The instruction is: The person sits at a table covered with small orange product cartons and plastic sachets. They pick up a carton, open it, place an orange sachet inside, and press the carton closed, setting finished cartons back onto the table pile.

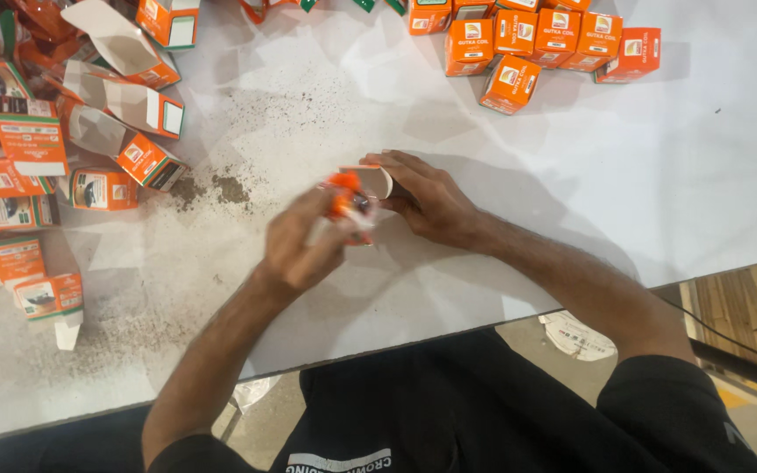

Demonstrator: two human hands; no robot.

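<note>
Orange carton sits open-mouthed under the right hand, gripped; left hand pinches what looks like a blurred sachet at its mouth, needing straight insertion

Both hands grip blurred orange carton.

Seven closed orange boxes grouped; two hands; one table.
</note>
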